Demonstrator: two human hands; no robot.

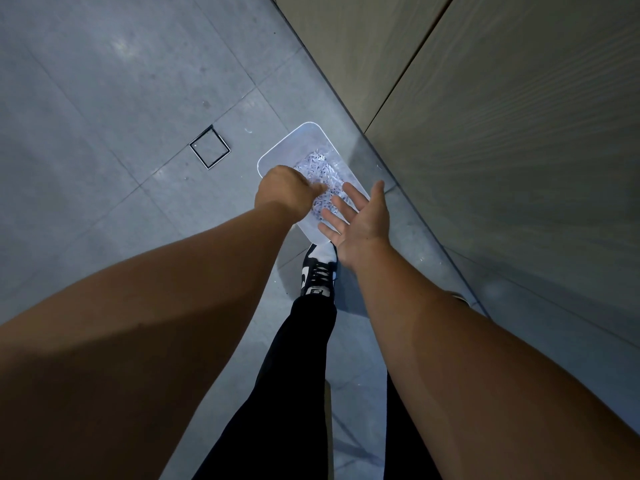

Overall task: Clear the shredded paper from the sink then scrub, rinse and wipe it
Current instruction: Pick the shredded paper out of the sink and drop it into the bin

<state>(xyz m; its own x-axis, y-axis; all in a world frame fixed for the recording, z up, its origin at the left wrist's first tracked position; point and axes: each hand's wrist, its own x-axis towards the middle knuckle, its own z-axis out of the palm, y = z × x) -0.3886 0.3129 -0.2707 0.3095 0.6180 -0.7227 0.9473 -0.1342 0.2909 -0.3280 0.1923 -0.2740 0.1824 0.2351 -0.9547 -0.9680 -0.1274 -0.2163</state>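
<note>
The right hand is spread flat, palm up, empty. The left hand points blurred fingers down; its hold cannot be told. Beneath both, shredded paper lies in a clear bin.

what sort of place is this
Probably an indoor utility or pantry-type room, though no sink shows here. Signs: grey floor tiles, a square floor drain set into them, and flat cabinet-like panels beside a clear bin of shredded paper.
</note>
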